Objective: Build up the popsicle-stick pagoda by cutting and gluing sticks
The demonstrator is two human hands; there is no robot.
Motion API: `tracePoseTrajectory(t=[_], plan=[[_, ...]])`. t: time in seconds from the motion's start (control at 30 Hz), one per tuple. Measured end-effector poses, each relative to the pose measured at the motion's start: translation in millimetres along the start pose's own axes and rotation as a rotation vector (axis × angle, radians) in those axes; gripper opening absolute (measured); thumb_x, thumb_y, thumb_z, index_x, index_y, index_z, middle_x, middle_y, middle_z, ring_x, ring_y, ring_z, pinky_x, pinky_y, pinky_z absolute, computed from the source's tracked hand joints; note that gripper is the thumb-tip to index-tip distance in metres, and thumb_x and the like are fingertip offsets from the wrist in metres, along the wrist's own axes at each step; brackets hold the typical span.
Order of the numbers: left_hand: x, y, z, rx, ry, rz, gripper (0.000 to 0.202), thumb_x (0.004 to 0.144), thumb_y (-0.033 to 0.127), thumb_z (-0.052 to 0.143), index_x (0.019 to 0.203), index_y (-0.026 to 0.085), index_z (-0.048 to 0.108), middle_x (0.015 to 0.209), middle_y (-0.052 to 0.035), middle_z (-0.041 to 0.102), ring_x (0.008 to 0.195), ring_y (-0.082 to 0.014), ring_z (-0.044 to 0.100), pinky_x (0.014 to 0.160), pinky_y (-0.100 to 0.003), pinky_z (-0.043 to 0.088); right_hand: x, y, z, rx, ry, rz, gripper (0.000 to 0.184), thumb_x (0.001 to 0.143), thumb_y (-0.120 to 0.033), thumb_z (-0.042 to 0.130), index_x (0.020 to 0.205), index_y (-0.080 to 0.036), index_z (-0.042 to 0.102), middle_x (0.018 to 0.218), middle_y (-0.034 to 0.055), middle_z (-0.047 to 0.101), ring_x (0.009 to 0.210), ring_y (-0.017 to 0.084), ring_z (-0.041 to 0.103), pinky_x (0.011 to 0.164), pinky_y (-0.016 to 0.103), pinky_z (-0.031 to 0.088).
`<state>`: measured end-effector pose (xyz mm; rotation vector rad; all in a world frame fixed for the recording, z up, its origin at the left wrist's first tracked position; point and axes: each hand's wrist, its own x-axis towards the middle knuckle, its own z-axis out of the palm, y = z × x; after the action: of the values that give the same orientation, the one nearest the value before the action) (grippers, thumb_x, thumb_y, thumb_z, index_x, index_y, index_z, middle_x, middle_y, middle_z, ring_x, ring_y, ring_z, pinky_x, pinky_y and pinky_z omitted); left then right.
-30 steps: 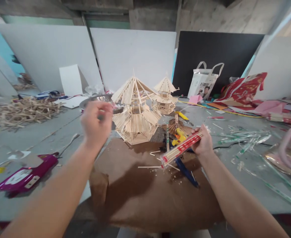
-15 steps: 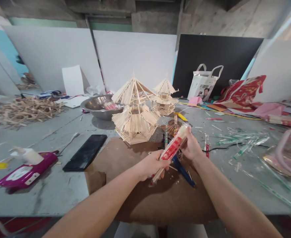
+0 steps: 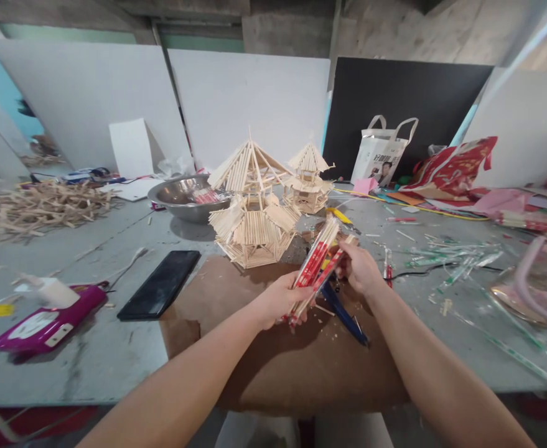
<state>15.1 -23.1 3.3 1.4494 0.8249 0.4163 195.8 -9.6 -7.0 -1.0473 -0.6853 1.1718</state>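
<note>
My left hand is wrapped around the lower end of a bundle of wrapped disposable chopsticks, in clear and red sleeves. The bundle is fanned into two groups that tilt up and away. With bent fingers, my right hand grips the upper end of the right-hand group. Below the hands, a blue-handled tool lies on a brown sheet; its head is hidden. Just beyond stands a stick-built pavilion model with a slatted roof, and a smaller one stands behind it.
A steel bowl with red packets sits left of the models. A black phone, a purple power strip and a pile of sticks are further left. Clear wrappers litter the right, with a white bag behind.
The chopstick bundle, held together before, is now spread into two groups. My right hand has moved slightly down, drawing one group to the right. The camera view has shifted a little.
</note>
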Motion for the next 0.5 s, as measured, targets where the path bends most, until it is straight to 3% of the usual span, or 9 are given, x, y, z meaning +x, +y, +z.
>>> tracePoseTrajectory(t=[0.07,0.13,0.2,0.27,0.37,0.43,0.5], plan=[[-3,-1,4.9,0.231,0.157,0.113,0.024,0.074,0.035,0.044,0.092,0.019,0.044,0.061,0.0018,0.051,0.046,-0.0100,0.049,0.048,-0.024,0.041,3,-5,-4,0.127,0.121,-0.080,0.019,0.068,-0.029,0.052,0.057,-0.015,0.054,0.039,-0.0035,0.051,0.027,0.007,0.040,0.024,0.017,0.029],[-9,1,7.7,0.442,0.387,0.297,0.023,0.075,0.034,0.041,0.093,0.019,0.045,0.062,0.0003,0.052,0.054,-0.0122,0.051,0.055,-0.026,0.042,6,-12,-10,0.261,0.181,-0.128,0.020,0.071,-0.028,0.048,0.056,-0.015,0.053,0.040,-0.0041,0.050,0.028,0.006,0.039,0.025,0.016,0.029],[-16,8,3.8,0.500,0.633,0.485,0.022,0.075,0.034,0.042,0.092,0.019,0.045,0.068,-0.0016,0.054,0.061,-0.0129,0.053,0.062,-0.026,0.042,7,-17,-15,0.355,0.210,-0.142,0.023,0.074,-0.026,0.044,0.055,-0.015,0.051,0.041,-0.0040,0.049,0.029,0.005,0.039,0.027,0.015,0.029],[-21,17,-9.9,0.382,0.880,0.614,0.021,0.075,0.034,0.043,0.089,0.019,0.043,0.067,-0.0014,0.052,0.059,-0.0117,0.052,0.059,-0.025,0.043,7,-20,-17,0.390,0.227,-0.129,0.025,0.076,-0.025,0.040,0.055,-0.015,0.049,0.041,-0.0039,0.049,0.029,0.005,0.038,0.028,0.015,0.030],[-20,29,-45.6,0.006,1.211,0.766,0.019,0.074,0.030,0.044,0.090,0.021,0.037,0.060,0.0049,0.046,0.043,-0.0070,0.046,0.044,-0.020,0.039,6,-20,-16,0.379,0.225,-0.111,0.026,0.078,-0.024,0.038,0.056,-0.015,0.049,0.041,-0.0034,0.049,0.029,0.005,0.039,0.028,0.015,0.030],[-16,33,-71.3,-0.243,1.350,0.726,0.017,0.071,0.023,0.045,0.084,0.021,0.035,0.058,0.0073,0.043,0.035,-0.0048,0.041,0.036,-0.018,0.035,5,-18,-14,0.367,0.224,-0.105,0.026,0.078,-0.023,0.037,0.056,-0.015,0.050,0.040,-0.0035,0.049,0.030,0.006,0.040,0.028,0.015,0.030],[-11,31,-91.5,-0.426,1.390,0.548,0.020,0.064,0.014,0.047,0.078,0.020,0.034,0.054,0.0083,0.041,0.032,-0.0047,0.040,0.033,-0.017,0.031,5,-17,-13,0.358,0.236,-0.095,0.025,0.078,-0.022,0.038,0.057,-0.015,0.050,0.039,-0.0039,0.049,0.030,0.006,0.040,0.028,0.015,0.031]])
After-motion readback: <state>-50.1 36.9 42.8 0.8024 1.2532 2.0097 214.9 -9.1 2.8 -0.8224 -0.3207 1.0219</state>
